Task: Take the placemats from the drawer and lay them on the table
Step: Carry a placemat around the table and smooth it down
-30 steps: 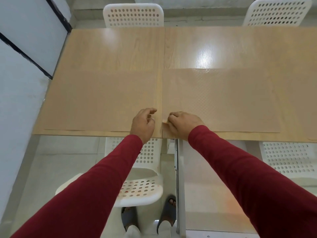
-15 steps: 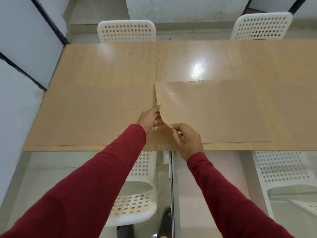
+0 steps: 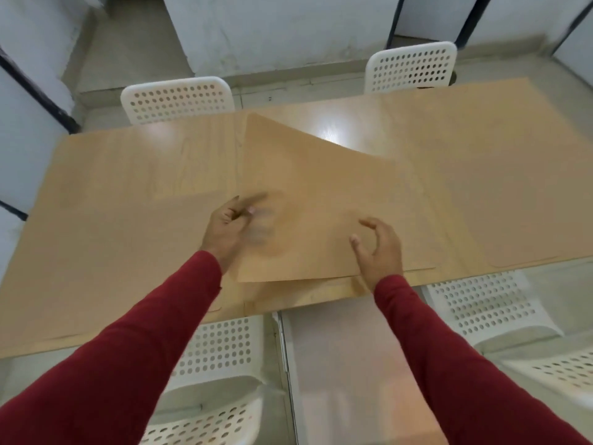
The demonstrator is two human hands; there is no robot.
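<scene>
Big wooden table (image 3: pixel 128 175) with tan placemats on it. One placemat (image 3: pixel 321 194) lifted near the middle of the near edge, tilted, far left corner up in the air, near edge hanging just above the table's near edge. Left hand (image 3: pixel 231 226) at the lifted placemat's left side, fingers blurry behind or against the sheet; cannot tell if the grip holds it. Right hand (image 3: pixel 378 248) at the lifted placemat's near right part, grip wide, fingers curled and spread, not pinching; whether touching the sheet, cannot tell. Second placemat (image 3: pixel 112 252) flat on the near left part of the table, reaching the near edge. Third placemat (image 3: pixel 500 220) flat on the near right part, its rounded corner close to the near edge. Another flat sheet (image 3: pixel 420 252) under the lifted one, peeking out at its right side. Red sleeves (image 3: pixel 128 364) on both arms. White chairs with holes: two (image 3: pixel 178 99) past the far edge, more (image 3: pixel 221 348) tucked under the near edge. Grey floor (image 3: pixel 337 364) below.
</scene>
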